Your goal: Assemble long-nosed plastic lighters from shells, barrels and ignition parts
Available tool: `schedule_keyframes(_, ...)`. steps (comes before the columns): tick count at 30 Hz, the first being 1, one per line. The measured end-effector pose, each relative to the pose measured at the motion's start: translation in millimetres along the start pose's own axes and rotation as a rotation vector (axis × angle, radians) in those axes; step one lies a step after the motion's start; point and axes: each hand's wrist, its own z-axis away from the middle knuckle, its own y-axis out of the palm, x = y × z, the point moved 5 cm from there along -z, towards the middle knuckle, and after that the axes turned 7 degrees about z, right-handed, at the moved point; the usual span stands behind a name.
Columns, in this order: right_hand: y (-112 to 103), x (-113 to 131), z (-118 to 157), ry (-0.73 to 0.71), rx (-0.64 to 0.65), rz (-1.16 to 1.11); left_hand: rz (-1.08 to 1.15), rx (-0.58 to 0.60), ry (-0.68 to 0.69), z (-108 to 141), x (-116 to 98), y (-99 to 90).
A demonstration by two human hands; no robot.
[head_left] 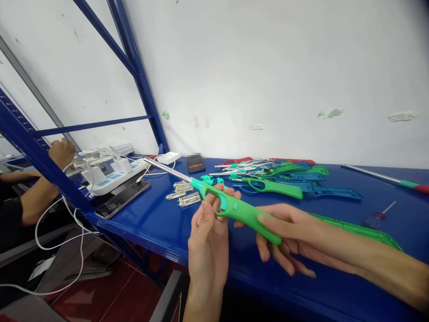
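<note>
A green gas lighter (246,218) with a long silver tube and a teal collar is held tilted above the blue table, its tube toward the upper left. My left hand (209,228) is closed around its trigger-loop end, thumb in front and fingers partly hidden behind. My right hand (284,232) grips the handle's lower end between thumb and fingers, the other fingers spread beneath. Past the lighter lie small teal plastic parts (207,180) and small bundles of metal-and-white pieces (188,199). Behind my right forearm rests a green half shell (358,229).
Several green, blue and red lighter shells (284,188) and tubes lie along the wall. At right are a screwdriver (377,218) and a red-handled lighter (415,187). A phone (122,200), power strip (115,178) and cables lie left, beside a blue rack post (142,80). Another person's hand (62,152) is far left.
</note>
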Motion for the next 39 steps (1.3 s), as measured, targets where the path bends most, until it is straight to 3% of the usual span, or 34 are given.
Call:
schedule_keyframes(10, 1, -7, 1, 0.010, -0.080, 0.064, -0.005, -0.131, 0.057, -4, -1, -7.1)
schedule_keyframes(18, -8, 3, 0, -0.097, -0.159, 0.348, -0.065, -0.186, 0.114, -5, 0, -0.7)
schedule_keyframes(24, 2, 3, 4, -0.130, -0.173, 0.548, -0.129, -0.195, 0.106, -3, -1, 0.8)
schedule_keyframes(33, 3, 4, 5, -0.060, -0.140, 0.532, -0.218, -0.195, 0.032, 0, 1, 11.3)
schedule_keyframes(39, 4, 3, 6, -0.009, -0.105, 0.394, -0.234, -0.180, 0.015, 2, 2, 13.0)
